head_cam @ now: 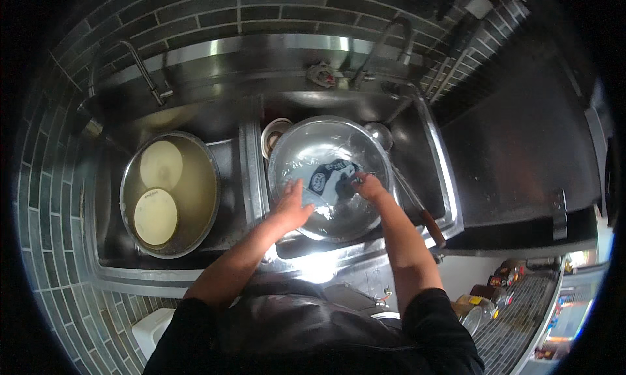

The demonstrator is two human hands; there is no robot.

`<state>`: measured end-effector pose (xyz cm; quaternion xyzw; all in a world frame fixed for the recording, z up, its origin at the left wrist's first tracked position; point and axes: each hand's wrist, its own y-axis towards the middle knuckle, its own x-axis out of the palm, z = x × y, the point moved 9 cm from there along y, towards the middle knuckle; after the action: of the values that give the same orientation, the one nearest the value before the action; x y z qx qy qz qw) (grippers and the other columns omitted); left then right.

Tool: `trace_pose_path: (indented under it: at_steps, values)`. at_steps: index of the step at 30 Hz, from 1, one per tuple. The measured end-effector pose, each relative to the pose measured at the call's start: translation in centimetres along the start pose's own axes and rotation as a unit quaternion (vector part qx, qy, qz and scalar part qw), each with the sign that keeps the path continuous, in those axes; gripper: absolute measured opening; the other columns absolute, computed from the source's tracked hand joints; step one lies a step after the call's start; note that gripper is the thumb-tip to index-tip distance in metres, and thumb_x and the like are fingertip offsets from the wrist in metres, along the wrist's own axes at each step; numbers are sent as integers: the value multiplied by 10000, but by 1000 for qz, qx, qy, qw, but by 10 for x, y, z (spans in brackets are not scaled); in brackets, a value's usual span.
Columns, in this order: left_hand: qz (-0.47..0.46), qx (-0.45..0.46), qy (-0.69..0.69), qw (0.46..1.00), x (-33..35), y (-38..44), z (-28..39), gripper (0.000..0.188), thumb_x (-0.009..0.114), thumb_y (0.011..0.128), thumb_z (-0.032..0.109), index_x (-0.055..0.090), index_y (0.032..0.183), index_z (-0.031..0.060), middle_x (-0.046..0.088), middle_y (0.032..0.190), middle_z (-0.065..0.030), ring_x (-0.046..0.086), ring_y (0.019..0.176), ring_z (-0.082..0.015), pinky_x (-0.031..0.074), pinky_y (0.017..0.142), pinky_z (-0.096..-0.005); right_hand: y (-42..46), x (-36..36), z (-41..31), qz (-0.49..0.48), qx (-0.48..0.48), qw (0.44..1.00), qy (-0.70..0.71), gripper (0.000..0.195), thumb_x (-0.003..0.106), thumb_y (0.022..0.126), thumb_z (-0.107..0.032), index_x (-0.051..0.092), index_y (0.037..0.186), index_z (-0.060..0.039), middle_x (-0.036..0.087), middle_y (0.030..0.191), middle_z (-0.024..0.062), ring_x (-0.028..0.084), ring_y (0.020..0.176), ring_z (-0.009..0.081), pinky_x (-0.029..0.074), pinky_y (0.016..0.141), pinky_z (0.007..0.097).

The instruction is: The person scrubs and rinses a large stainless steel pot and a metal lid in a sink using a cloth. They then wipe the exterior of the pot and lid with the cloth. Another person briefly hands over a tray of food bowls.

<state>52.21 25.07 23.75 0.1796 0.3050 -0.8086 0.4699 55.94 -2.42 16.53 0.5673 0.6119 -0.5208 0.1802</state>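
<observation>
Before me stands a large round metal basin (337, 226) with water in it, set in the right sink bowl. A dark-blue and white printed piece (325, 179), cloth or plastic bag, lies crumpled in the water and bears writing. My right hand (369, 185) reaches over the basin, its fingers curled on the right edge of that piece; the fingertips are partly hidden. At the basin's left side, my left hand (293, 209) is spread, thumb apart from the fingers. A faint curved edge shows in the water beside it; what it belongs to is unclear.
In the left sink (232, 179), a round basin (215, 179) of cloudy water holds two pale discs (161, 165). A ladle (379, 135) and a wooden handle (433, 228) lie right of my basin, a small bowl (276, 133) left. Faucets (142, 72) rise behind.
</observation>
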Motion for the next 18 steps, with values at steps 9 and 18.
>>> trace_pose_path:
  at_steps: [9, 18]
  values:
    - [16, -165, -345, 924, 33, 26, -46, 647, 565, 850, 206, 204, 1370, 74, 329, 1343, -195, 464, 1129, -336, 489, 805, -439, 35, 130, -94, -109, -119, 960, -230, 414, 529, 811, -230, 450, 1215, -190, 353, 1304, 193, 528, 1065, 366, 450, 867, 430]
    - [-8, -389, -649, 654, 133, 80, -60, 740, 277, 871, 615, 72, 1420, 163, 49, 1472, -135, 305, 1201, -477, 386, 857, -646, 17, 68, -100, -70, -101, 956, 267, 158, 632, 710, -67, 478, 744, -68, 523, 720, 29, 494, 696, 147, 426, 626, 274]
